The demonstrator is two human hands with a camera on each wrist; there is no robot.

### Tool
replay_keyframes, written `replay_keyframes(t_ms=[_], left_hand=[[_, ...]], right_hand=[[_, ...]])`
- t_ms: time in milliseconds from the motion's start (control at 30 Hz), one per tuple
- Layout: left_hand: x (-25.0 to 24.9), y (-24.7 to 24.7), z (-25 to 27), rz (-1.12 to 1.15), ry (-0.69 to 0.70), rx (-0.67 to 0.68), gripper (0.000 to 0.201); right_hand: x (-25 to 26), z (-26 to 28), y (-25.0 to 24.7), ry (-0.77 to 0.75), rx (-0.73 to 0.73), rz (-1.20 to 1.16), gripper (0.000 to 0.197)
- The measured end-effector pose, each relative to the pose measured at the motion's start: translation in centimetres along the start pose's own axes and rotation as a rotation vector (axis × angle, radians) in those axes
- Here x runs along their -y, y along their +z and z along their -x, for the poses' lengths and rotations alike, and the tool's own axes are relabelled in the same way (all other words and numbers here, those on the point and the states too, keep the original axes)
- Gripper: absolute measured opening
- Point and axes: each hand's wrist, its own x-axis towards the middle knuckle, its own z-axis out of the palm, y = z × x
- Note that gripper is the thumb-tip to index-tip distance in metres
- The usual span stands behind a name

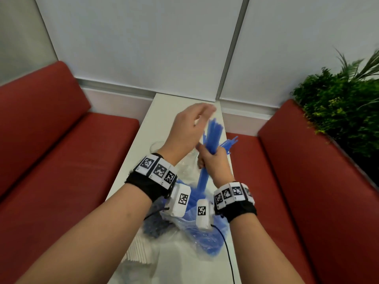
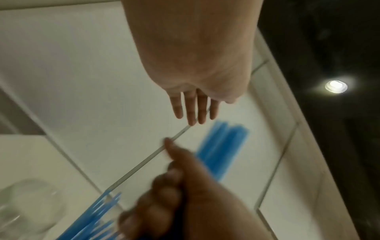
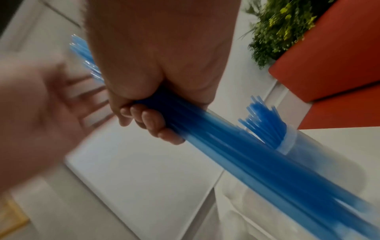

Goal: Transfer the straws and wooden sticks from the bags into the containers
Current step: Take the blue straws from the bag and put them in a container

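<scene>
My right hand [image 1: 211,160] grips a bundle of blue straws [image 1: 212,136] around its middle and holds it nearly upright over the white table [image 1: 151,124]. The fist round the straws [image 3: 246,162] shows close up in the right wrist view. My left hand [image 1: 196,121] hovers, fingers straight, beside the bundle's top ends; its fingers [image 2: 195,107] are apart from the straw tips [image 2: 224,142]. A clear plastic bag [image 1: 205,230] with more blue straws lies on the table under my wrists. A clear container [image 3: 287,141] behind holds several blue straws.
Another clear container [image 1: 156,147] stands at the table's left side. Pale sticks [image 1: 139,251] lie stacked near the front left. Red benches [image 1: 61,140] flank the narrow table, and green plants [image 1: 338,103] rise behind the right bench. A black cable [image 1: 227,251] trails from my right wrist.
</scene>
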Motion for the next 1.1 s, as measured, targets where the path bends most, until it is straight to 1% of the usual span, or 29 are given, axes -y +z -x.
replay_keyframes(t_ms=[33,67,100,133,200,233,267,300,333,367,400,433,500,633,733,800,867,933,1000,1067,1100], left_hand=[[0.9,-0.2,0.2,-0.021,-0.099,-0.042,0.032],[1.8,-0.1,0.7,-0.073,-0.224,-0.005,0.034],[2.9,0.3,1.5,-0.086,-0.368,0.090,0.036],[3.9,0.8,2.6,-0.002,-0.531,0.208,0.040],[5.5,1.9,4.8,0.380,-0.876,0.391,0.048],[6.0,2.3,5.9,0.572,-1.025,0.440,0.052],[6.2,2.7,6.7,0.755,-1.138,0.446,0.054],[6.4,3.1,7.1,0.946,-1.223,0.405,0.053],[6.4,3.4,7.3,1.108,-1.282,0.337,0.049],[6.4,3.5,7.3,1.217,-1.313,0.264,0.043],[6.4,3.6,7.1,1.258,-1.318,0.215,0.037],[6.3,3.5,6.9,1.258,-1.309,0.197,0.031],[6.2,3.3,6.7,1.221,-1.301,0.213,0.027],[6.7,3.1,7.1,1.147,-1.305,0.298,0.026],[7.6,3.2,7.6,1.061,-1.267,0.308,0.022],[8.6,3.0,7.8,1.017,-1.272,0.295,0.020],[9.7,2.6,8.0,0.967,-1.290,0.285,0.021],[10.8,2.4,8.4,0.904,-1.282,0.290,0.024],[11.5,2.4,8.7,0.856,-1.257,0.321,0.024],[12.0,2.7,8.9,0.845,-1.247,0.327,0.021],[12.1,3.0,9.0,0.856,-1.251,0.299,0.020]], right_hand=[[1.1,-0.1,-0.5,-0.022,-0.024,-0.068,0.038],[2.4,-0.2,-0.9,-0.041,-0.035,-0.134,0.037],[3.6,-0.4,-1.2,-0.061,-0.028,-0.192,0.036],[4.6,-0.6,-1.5,-0.080,-0.018,-0.236,0.036],[6.3,-0.7,-1.6,-0.121,0.000,-0.289,0.036],[6.6,-0.6,-1.5,-0.135,0.002,-0.303,0.036],[6.7,-0.5,-1.4,-0.142,0.001,-0.304,0.037],[6.7,-0.4,-1.3,-0.146,-0.001,-0.291,0.036],[6.5,-0.2,-1.2,-0.150,-0.001,-0.273,0.035],[6.2,0.0,-1.1,-0.152,-0.001,-0.257,0.035],[5.9,0.1,-1.0,-0.153,0.004,-0.254,0.035],[5.7,0.2,-0.9,-0.153,0.011,-0.254,0.035],[5.4,0.2,-0.6,-0.145,0.019,-0.257,0.036],[5.2,0.5,0.3,-0.125,0.009,-0.224,0.037],[5.4,0.9,0.4,-0.152,0.062,-0.072,0.036],[5.9,1.0,-0.2,-0.195,0.090,0.036,0.029],[6.4,0.8,-1.5,-0.215,0.081,0.119,0.022],[6.6,0.8,-3.0,-0.187,0.088,0.278,0.022],[6.2,0.7,-4.2,-0.117,0.141,0.400,0.020],[5.5,0.6,-4.7,-0.057,0.188,0.388,0.016],[5.2,0.4,-5.0,-0.038,0.193,0.368,0.017]])
